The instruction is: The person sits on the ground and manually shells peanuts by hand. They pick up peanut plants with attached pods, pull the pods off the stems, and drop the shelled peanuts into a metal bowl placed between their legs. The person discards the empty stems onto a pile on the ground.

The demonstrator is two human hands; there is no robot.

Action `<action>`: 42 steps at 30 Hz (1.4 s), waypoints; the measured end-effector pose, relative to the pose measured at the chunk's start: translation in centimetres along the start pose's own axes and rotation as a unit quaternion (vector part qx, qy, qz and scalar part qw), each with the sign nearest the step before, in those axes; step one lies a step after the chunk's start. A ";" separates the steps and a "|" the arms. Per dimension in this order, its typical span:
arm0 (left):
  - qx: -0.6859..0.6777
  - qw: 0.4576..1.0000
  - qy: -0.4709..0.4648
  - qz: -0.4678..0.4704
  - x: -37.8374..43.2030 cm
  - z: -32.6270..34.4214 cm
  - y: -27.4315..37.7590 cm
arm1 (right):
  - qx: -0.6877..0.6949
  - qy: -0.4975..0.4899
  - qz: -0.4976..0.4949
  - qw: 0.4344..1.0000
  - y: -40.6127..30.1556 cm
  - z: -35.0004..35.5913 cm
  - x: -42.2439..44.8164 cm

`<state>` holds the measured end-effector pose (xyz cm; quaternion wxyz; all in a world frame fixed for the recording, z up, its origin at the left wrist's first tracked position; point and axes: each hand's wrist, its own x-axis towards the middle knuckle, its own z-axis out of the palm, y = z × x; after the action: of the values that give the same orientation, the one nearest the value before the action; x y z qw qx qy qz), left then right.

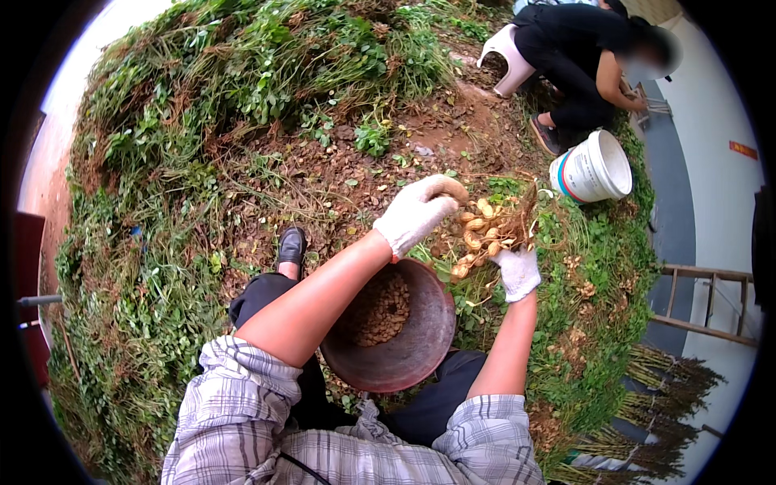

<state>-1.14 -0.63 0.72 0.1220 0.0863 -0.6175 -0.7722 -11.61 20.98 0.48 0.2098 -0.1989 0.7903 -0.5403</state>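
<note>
My right hand, in a white knit glove, grips a bunch of peanut plants by the stems near the roots. A cluster of tan peanut pods hangs off the roots on its left side. My left hand, gloved the same way, is beside the pods with its fingers curled down. Whether anything is inside those fingers is hidden. Between my knees stands a round, worn reddish tub, and loose peanuts cover part of its bottom. Both forearms reach past the tub's rim.
A tall heap of pulled peanut plants rises ahead and left; more plants lie along my right. A white bucket leans at right, near a person bent forward on a pink plastic stool. A wooden ladder is by the wall.
</note>
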 end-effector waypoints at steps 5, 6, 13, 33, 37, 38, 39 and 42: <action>0.203 0.964 -0.004 0.172 -0.7 0.3 0.8 | 0.063 -0.038 0.039 0.997 -0.7 1.7 -0.3; 0.220 0.959 0.004 0.177 -0.6 0.6 0.8 | 0.065 -0.045 0.038 0.996 -1.0 1.9 -0.4; 0.230 0.972 -0.043 0.029 -1.0 0.4 2.8 | -0.027 -0.001 0.036 0.999 0.0 1.5 0.4; -0.076 0.987 -0.037 -0.136 -0.7 0.0 1.7 | 0.006 0.089 0.019 0.996 -0.2 0.2 0.5; 0.072 0.996 -0.045 -0.022 -0.6 0.8 -0.5 | 0.016 0.081 0.049 0.995 -0.2 0.8 0.5; 0.176 0.984 -0.019 0.034 -0.8 1.0 -1.1 | 0.012 0.070 0.044 0.997 -0.1 0.9 0.5; 0.278 0.956 0.005 0.090 -1.1 1.3 -0.7 | 0.016 0.065 0.049 0.997 0.0 1.0 0.5; 0.319 0.939 -0.021 0.130 -1.3 1.6 -1.1 | 0.008 0.047 0.045 0.998 -0.1 1.5 0.2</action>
<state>-0.42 1.43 -0.02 0.1746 0.0239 -0.8397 -0.5136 -11.00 19.69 0.05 0.1977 -0.1359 0.8030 -0.5456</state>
